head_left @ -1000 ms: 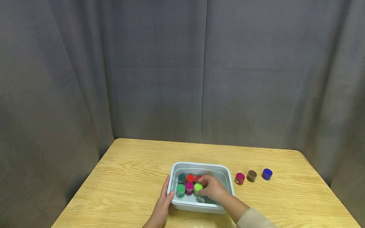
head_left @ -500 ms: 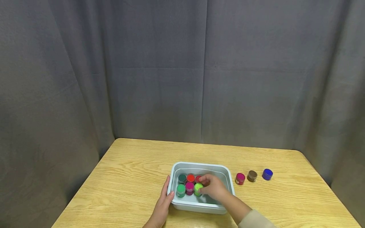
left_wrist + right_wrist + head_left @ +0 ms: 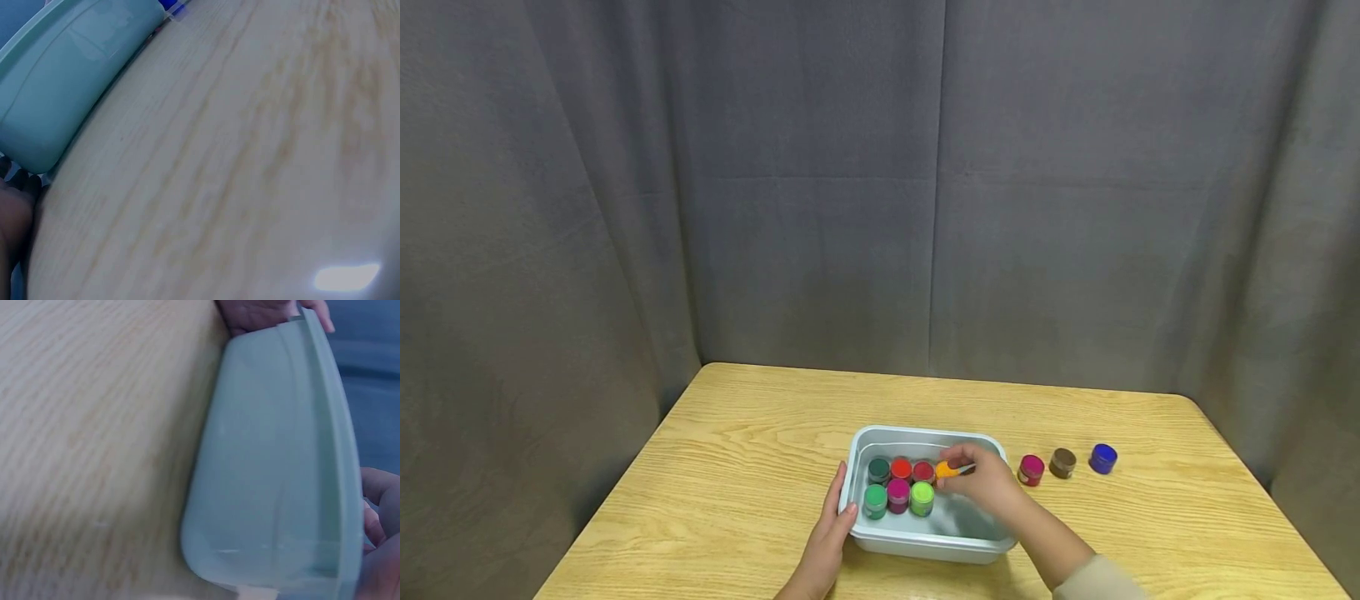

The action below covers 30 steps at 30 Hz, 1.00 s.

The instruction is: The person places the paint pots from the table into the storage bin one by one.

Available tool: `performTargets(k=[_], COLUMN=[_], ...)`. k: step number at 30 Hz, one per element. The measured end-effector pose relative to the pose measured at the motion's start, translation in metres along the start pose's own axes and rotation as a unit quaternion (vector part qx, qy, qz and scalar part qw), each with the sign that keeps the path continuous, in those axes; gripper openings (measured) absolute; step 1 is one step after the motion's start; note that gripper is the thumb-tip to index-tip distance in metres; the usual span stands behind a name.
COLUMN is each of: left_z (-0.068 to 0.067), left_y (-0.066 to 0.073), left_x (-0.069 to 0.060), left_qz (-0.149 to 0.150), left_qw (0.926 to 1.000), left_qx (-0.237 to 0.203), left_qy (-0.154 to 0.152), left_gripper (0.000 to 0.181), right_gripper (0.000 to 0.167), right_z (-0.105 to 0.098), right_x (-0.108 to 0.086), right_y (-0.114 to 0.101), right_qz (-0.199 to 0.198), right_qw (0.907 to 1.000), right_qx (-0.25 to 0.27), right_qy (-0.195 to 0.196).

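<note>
In the head view, a pale blue-green plastic bin stands on the table. My left hand holds its left end, thumb over the rim and fingers along the outer wall. Inside, my right hand pinches an orange paint jar at the end of the back row. That row also has a dark green jar, a red-orange jar and a dark red jar. In front sit a green jar, a magenta jar and a lime jar.
To the right of the bin, a crimson jar, a brown jar and a blue jar stand on the wooden table. Grey curtains surround the table's back and sides.
My right hand has moved from beside the lime jar to the right and back; the orange jar now shows in its fingers. The dark red jar is uncovered. My left hand stays put.
</note>
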<state>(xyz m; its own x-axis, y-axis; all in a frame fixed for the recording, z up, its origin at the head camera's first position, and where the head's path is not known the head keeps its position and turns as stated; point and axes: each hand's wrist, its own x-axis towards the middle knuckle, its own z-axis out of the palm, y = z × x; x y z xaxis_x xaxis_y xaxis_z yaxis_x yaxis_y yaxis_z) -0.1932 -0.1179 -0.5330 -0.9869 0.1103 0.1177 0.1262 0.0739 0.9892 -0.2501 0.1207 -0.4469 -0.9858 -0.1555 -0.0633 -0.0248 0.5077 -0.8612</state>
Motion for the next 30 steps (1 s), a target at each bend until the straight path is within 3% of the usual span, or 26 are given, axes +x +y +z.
performTargets(k=[21,26,30], left_z=[0.000,0.000,0.000], left_y=[-0.001,-0.002,-0.002], left_x=[0.001,0.001,0.002], left_qz=[0.000,0.000,0.004], left_qw=[1.0000,1.0000,0.9999], left_qx=[0.006,0.007,0.009], left_qy=[-0.006,-0.006,-0.004], left_gripper=[0.061,0.061,0.061], right_gripper=[0.048,0.050,0.052], right_z=[-0.059,-0.072,-0.081], right_x=[-0.004,-0.004,-0.002], right_y=[0.010,0.022,0.037], right_qz=[0.021,0.030,0.025], right_qw=[0.9990,0.9982,0.9980], right_qx=[0.004,0.024,-0.001], right_qy=[0.038,0.046,0.057])
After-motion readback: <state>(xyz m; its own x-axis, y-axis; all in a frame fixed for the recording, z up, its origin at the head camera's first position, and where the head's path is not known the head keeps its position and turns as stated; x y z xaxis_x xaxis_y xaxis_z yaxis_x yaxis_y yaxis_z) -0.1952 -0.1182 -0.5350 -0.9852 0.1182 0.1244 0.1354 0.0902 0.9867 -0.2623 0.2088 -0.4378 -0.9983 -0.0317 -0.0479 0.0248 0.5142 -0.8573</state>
